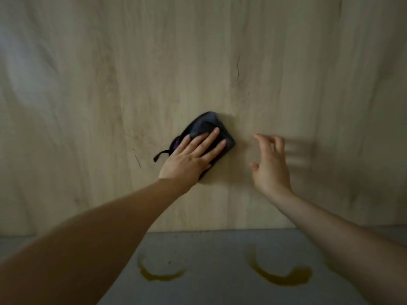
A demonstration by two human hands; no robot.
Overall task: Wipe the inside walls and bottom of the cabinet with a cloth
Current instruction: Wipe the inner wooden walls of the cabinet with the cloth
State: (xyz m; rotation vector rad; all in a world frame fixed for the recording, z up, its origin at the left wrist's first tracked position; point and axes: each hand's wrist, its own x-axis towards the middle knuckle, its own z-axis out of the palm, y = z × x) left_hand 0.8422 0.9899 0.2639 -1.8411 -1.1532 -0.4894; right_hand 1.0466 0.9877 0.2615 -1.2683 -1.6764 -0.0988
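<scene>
The left hand (193,154) lay flat with fingers straight, pressing a dark cloth (207,130) against the wooden back wall (220,51) of the cabinet, roughly mid-panel. A little strap stuck out from the cloth's left side. The right hand (269,164) was just beside it, fingers loosely spread and holding nothing. Two yellowish curved stains (279,276) sat on the grey bottom (209,249) below.
</scene>
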